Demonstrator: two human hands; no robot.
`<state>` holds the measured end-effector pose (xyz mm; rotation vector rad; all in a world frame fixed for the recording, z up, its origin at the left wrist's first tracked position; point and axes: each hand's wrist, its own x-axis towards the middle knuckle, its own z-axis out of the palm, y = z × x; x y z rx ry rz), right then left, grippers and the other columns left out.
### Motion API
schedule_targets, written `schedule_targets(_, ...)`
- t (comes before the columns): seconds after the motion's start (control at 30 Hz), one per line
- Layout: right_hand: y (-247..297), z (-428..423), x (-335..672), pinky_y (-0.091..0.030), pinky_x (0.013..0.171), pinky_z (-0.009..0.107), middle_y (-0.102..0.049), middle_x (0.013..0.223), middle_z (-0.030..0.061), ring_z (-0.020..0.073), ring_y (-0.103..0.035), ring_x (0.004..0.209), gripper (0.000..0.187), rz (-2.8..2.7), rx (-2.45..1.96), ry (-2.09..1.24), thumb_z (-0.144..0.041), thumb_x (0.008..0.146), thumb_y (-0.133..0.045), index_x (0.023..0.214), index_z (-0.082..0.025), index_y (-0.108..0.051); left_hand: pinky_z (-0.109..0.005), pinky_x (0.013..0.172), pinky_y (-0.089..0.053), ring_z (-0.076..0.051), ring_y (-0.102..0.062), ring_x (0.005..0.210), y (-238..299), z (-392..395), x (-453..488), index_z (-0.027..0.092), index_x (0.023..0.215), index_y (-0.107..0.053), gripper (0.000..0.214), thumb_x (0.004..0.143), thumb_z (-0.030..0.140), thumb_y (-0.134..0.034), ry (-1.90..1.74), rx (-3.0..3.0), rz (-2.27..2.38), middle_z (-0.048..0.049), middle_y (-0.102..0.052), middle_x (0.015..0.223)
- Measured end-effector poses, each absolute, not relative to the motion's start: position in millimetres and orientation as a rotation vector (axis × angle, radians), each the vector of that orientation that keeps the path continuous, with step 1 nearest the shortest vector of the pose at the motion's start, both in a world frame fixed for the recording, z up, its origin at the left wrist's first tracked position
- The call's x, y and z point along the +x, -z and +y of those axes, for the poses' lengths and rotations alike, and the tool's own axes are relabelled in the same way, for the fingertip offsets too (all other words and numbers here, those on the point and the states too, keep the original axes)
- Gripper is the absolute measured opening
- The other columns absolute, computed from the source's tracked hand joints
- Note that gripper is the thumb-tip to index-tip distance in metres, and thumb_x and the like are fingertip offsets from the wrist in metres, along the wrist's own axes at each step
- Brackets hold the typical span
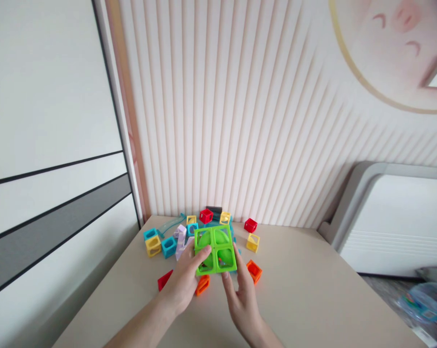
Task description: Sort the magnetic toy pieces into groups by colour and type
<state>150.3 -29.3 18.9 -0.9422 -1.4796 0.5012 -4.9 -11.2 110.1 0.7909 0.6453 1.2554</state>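
Green block (215, 247): is being held, frame's lower centre.
Left hand (185, 279): closed; block's left side is being pinched.
Right hand (243, 300): half-curled; lower-right corner is being clasped.

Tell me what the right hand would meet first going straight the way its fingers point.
The green panel, which the right hand already has its fingers against. Beyond that, the teal pieces probably come next, though depth is unclear.

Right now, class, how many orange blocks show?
2: one orange block beside the right hand, another between it and the left hand; the green piece may hide more.
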Motion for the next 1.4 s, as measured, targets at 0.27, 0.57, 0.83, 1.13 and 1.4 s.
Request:
schedule_targets(0.27,-84,-44,154,-0.057,0.102,0.042,-0.064,0.141,0.0074,0.028,-0.062,0.129,0.048,-1.17,-0.792,-0.925,-0.043,0.1,-0.059,0.146,-0.033,-0.053,-0.036,0.088,-0.06,-0.027,-0.072,0.109,-133,-14,6,0.025,0.121,-0.064,0.045,0.081,0.036,-0.081,-1.268,0.979,0.761,-0.0081,-0.074,0.122)
schedule_targets(0.57,-96,-29,164,-0.06,0.093,0.041,-0.071,0.129,0.0114,0.0295,-0.068,0.116,0.071,-1.118,-0.917,-0.933,-0.047,0.087,-0.074,0.15,-0.023,-0.049,-0.039,0.084,-0.06,-0.029,-0.074,0.098,-131,2,26,0.018,0.112,-0.069,0.043,0.078,0.039,-0.082,-1.305,1.041,0.763,-0.0101,-0.077,0.109)
schedule_targets(0.83,-93,0,176,-0.061,0.084,0.043,-0.071,0.122,0.0138,0.0303,-0.069,0.105,0.069,-1.327,-1.207,-0.195,-0.042,0.088,-0.073,0.15,-0.021,-0.05,-0.029,0.079,-0.055,-0.024,-0.074,0.095,-144,36,34,0.019,0.107,-0.07,0.041,0.075,0.04,-0.085,-1.533,0.93,0.749,-0.0063,-0.078,0.099)
schedule_targets(1.13,-112,36,181,-0.054,0.092,0.056,-0.063,0.117,0.0147,0.0343,-0.059,0.109,0.063,-1.548,-1.23,0.494,-0.021,0.095,-0.06,0.154,-0.027,-0.041,-0.032,0.078,-0.057,-0.024,-0.076,0.088,-152,49,40,0.019,0.105,-0.067,0.053,0.063,0.037,-0.093,-1.433,0.717,0.641,-0.0053,-0.079,0.094)
schedule_targets(1.4,-105,47,153,-0.056,0.099,0.055,-0.055,0.14,0.0171,0.0346,-0.054,0.131,0.076,-1.705,-1.113,0.296,-0.012,0.097,-0.045,0.164,-0.027,-0.013,-0.032,0.082,-0.059,-0.025,-0.075,0.096,-150,56,37,0.021,0.111,-0.065,0.05,0.069,0.032,-0.09,-1.508,0.673,0.624,-0.0044,-0.078,0.101)
